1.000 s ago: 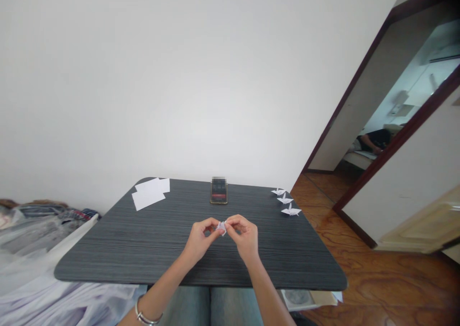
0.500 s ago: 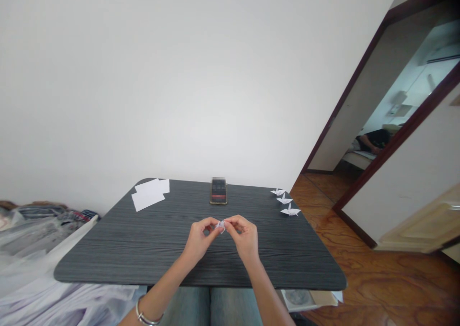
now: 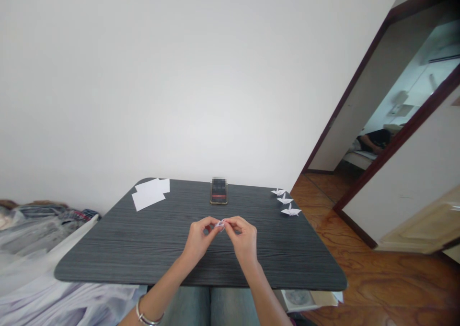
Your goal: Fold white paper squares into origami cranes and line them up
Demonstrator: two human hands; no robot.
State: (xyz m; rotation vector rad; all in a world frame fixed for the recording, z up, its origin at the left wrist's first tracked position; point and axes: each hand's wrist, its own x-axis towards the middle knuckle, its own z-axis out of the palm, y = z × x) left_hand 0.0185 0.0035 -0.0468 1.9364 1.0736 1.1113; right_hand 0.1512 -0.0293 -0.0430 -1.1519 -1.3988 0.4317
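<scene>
Left hand [image 3: 201, 236] and right hand [image 3: 244, 236] pinched closed, we gripped a small folded paper [image 3: 220, 224] at a table [image 3: 143, 244] bearing three origami cranes [image 3: 285, 200].

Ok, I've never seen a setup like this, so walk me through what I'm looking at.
There is no machine here: these are a person's own bare hands, seen from a single camera worn on the head, looking forward and down. The left hand, with a bracelet farther up its arm, and the right hand meet over a dark table. Between their fingertips they hold a small folded white paper; its exact shape is hard to make out. Overlapping white sheets lie toward the far left corner, a phone is near the far edge, and three folded paper birds sit in a row on the right.
</scene>
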